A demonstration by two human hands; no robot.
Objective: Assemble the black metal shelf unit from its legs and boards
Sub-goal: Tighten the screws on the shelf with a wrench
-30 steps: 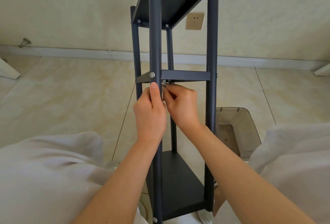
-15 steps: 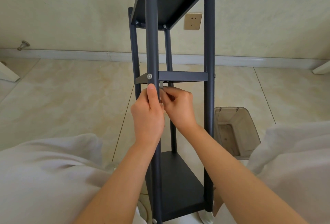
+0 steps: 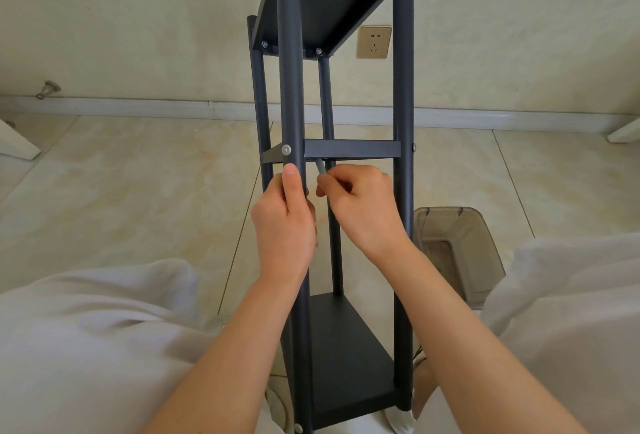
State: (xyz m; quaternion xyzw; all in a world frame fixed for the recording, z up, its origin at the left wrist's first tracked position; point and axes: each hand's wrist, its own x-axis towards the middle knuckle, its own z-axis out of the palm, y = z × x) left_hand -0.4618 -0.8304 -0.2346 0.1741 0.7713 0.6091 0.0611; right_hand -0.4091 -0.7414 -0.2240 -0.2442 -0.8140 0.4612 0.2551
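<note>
On pale floor tiles (image 3: 121,198), shelf unit (image 3: 325,1) upright, three boards (image 3: 346,347) on four legs (image 3: 403,87) — left hand (image 3: 284,226) wrapped round near-left leg (image 3: 291,87), right hand (image 3: 360,205) pinching grey key (image 3: 320,167) under middle board (image 3: 351,149), probably last tightening left.

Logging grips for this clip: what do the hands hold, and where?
The left hand grips the front left leg just below the middle board. The right hand pinches the lower end of a small grey tool, its tip under that board.

- I take this for a room in a home: cream marbled floor tiles (image 3: 121,191), a white skirting board (image 3: 138,108).
- I see a wall socket (image 3: 374,41) in the pale wall (image 3: 138,18) and a doorstop (image 3: 48,89) low down.
</note>
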